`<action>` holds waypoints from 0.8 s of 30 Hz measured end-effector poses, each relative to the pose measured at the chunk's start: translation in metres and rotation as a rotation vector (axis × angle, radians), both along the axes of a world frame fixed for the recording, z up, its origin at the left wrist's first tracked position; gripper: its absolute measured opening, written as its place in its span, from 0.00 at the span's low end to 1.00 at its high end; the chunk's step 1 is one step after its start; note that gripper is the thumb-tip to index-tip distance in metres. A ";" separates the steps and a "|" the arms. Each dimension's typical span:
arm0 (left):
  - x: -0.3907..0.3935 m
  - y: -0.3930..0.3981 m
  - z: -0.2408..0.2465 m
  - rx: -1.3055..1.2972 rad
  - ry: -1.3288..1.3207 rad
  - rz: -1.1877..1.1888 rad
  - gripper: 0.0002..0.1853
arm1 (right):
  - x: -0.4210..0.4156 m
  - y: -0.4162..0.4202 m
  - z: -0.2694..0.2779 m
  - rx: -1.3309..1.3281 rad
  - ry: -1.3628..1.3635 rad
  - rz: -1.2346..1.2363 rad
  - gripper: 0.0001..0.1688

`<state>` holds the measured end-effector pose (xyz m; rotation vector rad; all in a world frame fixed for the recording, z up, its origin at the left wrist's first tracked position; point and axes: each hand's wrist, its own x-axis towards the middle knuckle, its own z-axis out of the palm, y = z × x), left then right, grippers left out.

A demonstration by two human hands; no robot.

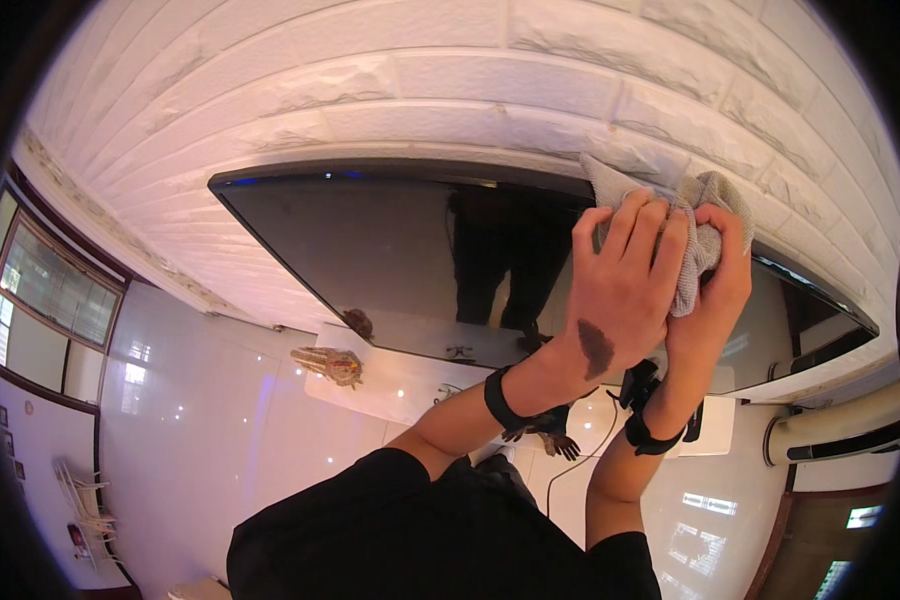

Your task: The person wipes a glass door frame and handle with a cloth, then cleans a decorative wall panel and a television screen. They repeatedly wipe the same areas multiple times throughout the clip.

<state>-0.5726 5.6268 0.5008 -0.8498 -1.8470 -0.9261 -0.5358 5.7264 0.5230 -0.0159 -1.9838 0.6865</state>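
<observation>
A grey cloth (701, 247) is bunched over the top edge of a flat-screen television (390, 247), towards its right half. My left hand (626, 285) presses on the cloth, with its fingers bent over it near the screen's upper rim. My right hand (720, 289) grips the bunched part of the same cloth, right beside my left hand. Dark bands circle both wrists. The glossy black screen shows a dark reflection of a standing figure. My hands and forearms hide part of the screen and its lower edge.
Behind the television rises a white brick-patterned wall (450, 82). Below it, a white stand (390, 397) bears a brown ornament (334, 366). Dark hand-shaped objects (562, 446) and a thin cable (570, 476) lie lower down. A cream cylindrical appliance (832, 427) stands right, chairs (86, 499) far left.
</observation>
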 end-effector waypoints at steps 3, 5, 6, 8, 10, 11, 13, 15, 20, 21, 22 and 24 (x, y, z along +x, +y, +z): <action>0.001 -0.006 0.005 -0.042 -0.017 0.019 0.29 | 0.000 -0.011 0.004 0.064 0.002 -0.033 0.25; -0.003 -0.017 0.007 -0.039 -0.047 -0.027 0.28 | 0.000 -0.019 0.007 0.064 -0.079 -0.119 0.23; -0.007 -0.024 0.007 -0.051 -0.040 -0.008 0.27 | -0.002 -0.028 0.008 0.043 -0.133 -0.168 0.22; -0.014 -0.047 0.011 -0.068 -0.051 0.013 0.27 | -0.011 -0.047 0.007 0.120 -0.140 -0.198 0.23; -0.027 -0.074 0.012 -0.052 -0.021 0.035 0.27 | -0.018 -0.071 0.012 0.161 -0.149 -0.188 0.24; -0.038 -0.091 0.010 -0.029 0.009 0.059 0.27 | -0.025 -0.088 0.015 0.160 -0.155 -0.150 0.25; -0.060 -0.134 0.001 0.050 0.055 0.189 0.25 | -0.043 -0.128 0.014 0.172 -0.178 -0.079 0.24; -0.071 -0.169 0.000 0.120 0.041 0.286 0.27 | -0.060 -0.167 0.012 0.153 -0.096 0.030 0.20; -0.084 -0.199 -0.035 0.324 0.013 0.247 0.25 | -0.089 -0.218 -0.002 0.108 0.202 0.099 0.16; -0.077 -0.209 -0.028 0.352 0.005 0.253 0.25 | -0.086 -0.226 0.009 0.108 0.209 0.124 0.17; -0.076 -0.203 -0.034 0.388 -0.014 0.212 0.25 | -0.085 -0.222 0.006 0.135 0.218 0.113 0.18; -0.071 -0.191 -0.038 0.438 -0.039 0.148 0.24 | -0.083 -0.215 0.004 0.121 0.245 0.157 0.20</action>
